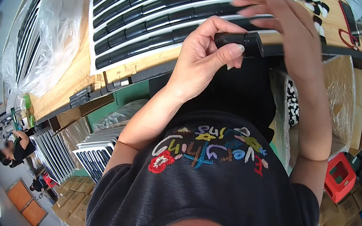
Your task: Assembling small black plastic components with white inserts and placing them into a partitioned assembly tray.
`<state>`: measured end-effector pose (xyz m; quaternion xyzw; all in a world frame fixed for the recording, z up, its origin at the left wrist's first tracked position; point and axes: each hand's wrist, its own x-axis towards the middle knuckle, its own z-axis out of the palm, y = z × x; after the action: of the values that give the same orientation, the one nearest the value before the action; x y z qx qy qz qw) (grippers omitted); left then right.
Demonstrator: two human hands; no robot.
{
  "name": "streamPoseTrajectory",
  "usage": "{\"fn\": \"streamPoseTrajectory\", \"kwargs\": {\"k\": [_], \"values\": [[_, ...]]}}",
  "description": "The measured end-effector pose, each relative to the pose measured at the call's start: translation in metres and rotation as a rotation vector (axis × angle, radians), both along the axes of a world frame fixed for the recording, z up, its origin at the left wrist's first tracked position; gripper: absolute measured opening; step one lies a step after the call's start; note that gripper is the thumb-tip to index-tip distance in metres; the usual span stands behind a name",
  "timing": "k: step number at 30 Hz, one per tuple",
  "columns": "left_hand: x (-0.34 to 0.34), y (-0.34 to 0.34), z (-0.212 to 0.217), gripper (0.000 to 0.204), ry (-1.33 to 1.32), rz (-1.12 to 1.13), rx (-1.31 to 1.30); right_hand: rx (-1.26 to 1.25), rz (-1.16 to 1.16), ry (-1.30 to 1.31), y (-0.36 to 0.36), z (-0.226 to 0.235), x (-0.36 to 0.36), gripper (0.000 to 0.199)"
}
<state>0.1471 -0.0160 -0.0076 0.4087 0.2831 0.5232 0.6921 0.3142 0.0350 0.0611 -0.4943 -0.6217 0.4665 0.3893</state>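
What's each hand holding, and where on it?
Left hand: black cylindrical part, pinched near its left end by thumb and fingers. Right hand: nothing, open above it.

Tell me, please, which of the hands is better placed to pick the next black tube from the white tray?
Probably the right hand: it is open and spread just above the white tray of black tubes. The left hand is closed around a black tube.

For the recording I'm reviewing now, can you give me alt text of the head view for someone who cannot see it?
A person's left hand grips a short black cylinder while the right hand hovers open above it, over a white tray of rows of similar black cylinders on a wooden table. Plastic-wrapped trays lie at left, cardboard boxes and a red stool at right.
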Motion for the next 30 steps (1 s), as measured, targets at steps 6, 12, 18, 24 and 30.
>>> {"fn": "streamPoseTrajectory", "kwargs": {"k": [6,12,18,24,30], "values": [[0.004,-0.026,0.012,0.023,-0.026,-0.101,-0.034,-0.431,0.206,0.435,-0.012,-0.016,-0.029,0.050],[0.008,-0.059,0.017,0.021,-0.003,0.067,-0.087,-0.300,0.290,0.444,-0.032,-0.025,-0.040,0.052],[0.000,-0.022,-0.002,0.016,0.050,0.009,-0.163,-0.033,-0.013,0.232,-0.018,-0.051,-0.039,0.041],[-0.023,0.067,-0.017,0.023,0.575,0.248,0.328,0.226,-0.194,-0.115,0.015,-0.058,0.001,0.029],[-0.051,0.160,-0.011,0.019,1.735,0.215,0.916,0.305,-0.351,-0.308,0.099,-0.123,0.061,0.030]]}}
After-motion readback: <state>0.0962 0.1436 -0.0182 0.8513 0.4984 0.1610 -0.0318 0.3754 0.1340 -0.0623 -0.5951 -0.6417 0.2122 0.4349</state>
